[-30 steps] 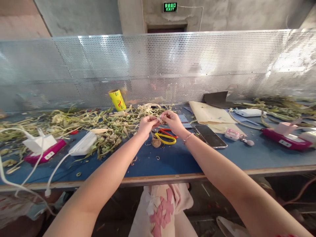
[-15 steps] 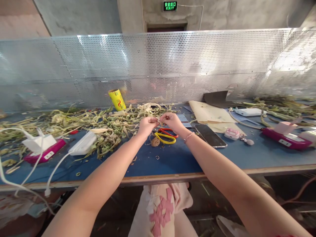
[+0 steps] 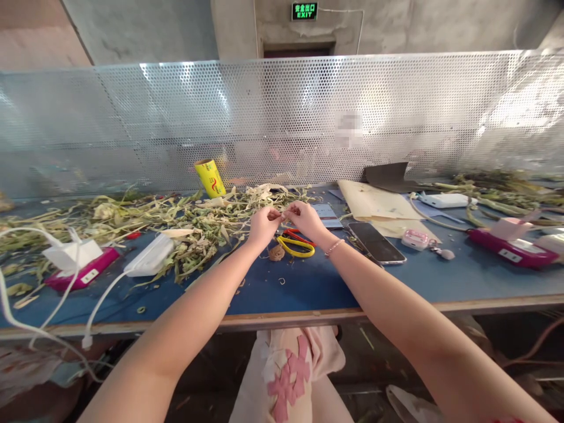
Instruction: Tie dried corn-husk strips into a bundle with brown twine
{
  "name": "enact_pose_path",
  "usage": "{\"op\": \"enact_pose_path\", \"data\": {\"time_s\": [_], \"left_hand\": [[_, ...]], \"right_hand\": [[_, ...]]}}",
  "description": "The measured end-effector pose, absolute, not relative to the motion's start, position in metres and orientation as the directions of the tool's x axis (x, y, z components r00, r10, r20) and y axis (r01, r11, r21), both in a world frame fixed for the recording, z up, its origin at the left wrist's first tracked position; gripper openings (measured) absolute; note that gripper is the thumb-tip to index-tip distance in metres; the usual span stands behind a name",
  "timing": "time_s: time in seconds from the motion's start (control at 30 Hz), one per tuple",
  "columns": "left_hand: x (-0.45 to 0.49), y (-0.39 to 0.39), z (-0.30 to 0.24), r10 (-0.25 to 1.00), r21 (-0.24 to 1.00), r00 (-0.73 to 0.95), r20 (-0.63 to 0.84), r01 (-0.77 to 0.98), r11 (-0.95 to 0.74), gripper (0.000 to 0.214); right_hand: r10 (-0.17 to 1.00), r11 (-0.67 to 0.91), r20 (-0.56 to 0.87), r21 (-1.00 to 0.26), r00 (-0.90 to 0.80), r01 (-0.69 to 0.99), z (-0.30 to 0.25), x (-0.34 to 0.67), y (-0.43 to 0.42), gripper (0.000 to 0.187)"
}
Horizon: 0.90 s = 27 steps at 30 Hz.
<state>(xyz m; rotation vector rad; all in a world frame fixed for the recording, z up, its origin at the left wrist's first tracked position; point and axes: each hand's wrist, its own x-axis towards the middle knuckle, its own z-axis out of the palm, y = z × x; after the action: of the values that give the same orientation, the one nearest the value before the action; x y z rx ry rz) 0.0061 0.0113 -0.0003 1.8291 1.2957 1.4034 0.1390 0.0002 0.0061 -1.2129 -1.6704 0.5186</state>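
My left hand [image 3: 265, 225] and my right hand [image 3: 303, 218] meet fingertip to fingertip above the middle of the blue table. Both are pinched closed around something small and pale, too little to name. Just below them lie scissors with red and yellow handles [image 3: 299, 251], their blades hidden from me. A small ball of brown twine [image 3: 277, 252] rests beside the yellow handle. Behind and left of my hands spreads a heap of dried plant stalks and leaves [image 3: 198, 235].
A yellow cardboard tube [image 3: 210, 179] stands tilted at the back. To the right lie a phone [image 3: 376, 242], beige paper [image 3: 374, 200] and a pink earphone case [image 3: 415, 238]. Magenta power strips [image 3: 511, 251] with cables sit at both sides. A perforated metal screen [image 3: 299, 117] rises behind.
My fingertips have shifted slightly and drawn closer together, still pinched. The scissors and twine ball stay where they were.
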Motion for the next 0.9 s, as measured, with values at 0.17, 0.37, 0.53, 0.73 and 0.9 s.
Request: {"op": "enact_pose_path", "data": {"time_s": [0.17,0.37,0.53,0.73,0.9], "left_hand": [[0.007,0.009,-0.001,0.864,0.797,0.024,0.502,0.376,-0.473,0.015],[0.008,0.007,-0.003,0.837,0.769,0.027,0.546,0.380,-0.514,0.002],[0.010,0.005,-0.002,0.845,0.803,-0.001,0.535,0.311,-0.508,0.004],[0.015,0.006,-0.005,0.934,0.937,-0.080,0.349,0.010,-0.349,0.008],[0.017,0.009,-0.007,0.977,0.954,-0.078,0.196,-0.214,-0.209,0.008]], "right_hand": [[0.930,0.358,0.361,-0.836,-0.073,0.417,0.006,0.142,0.003,0.011],[0.945,0.326,0.314,-0.921,-0.091,0.213,0.004,0.142,0.007,0.014],[0.931,0.363,0.359,-0.908,-0.058,0.207,-0.002,0.142,0.011,0.020],[0.916,0.400,0.391,-0.885,-0.085,0.237,0.003,0.146,0.009,0.013],[0.911,0.412,0.384,-0.863,-0.151,0.292,0.010,0.147,0.005,0.008]]}}
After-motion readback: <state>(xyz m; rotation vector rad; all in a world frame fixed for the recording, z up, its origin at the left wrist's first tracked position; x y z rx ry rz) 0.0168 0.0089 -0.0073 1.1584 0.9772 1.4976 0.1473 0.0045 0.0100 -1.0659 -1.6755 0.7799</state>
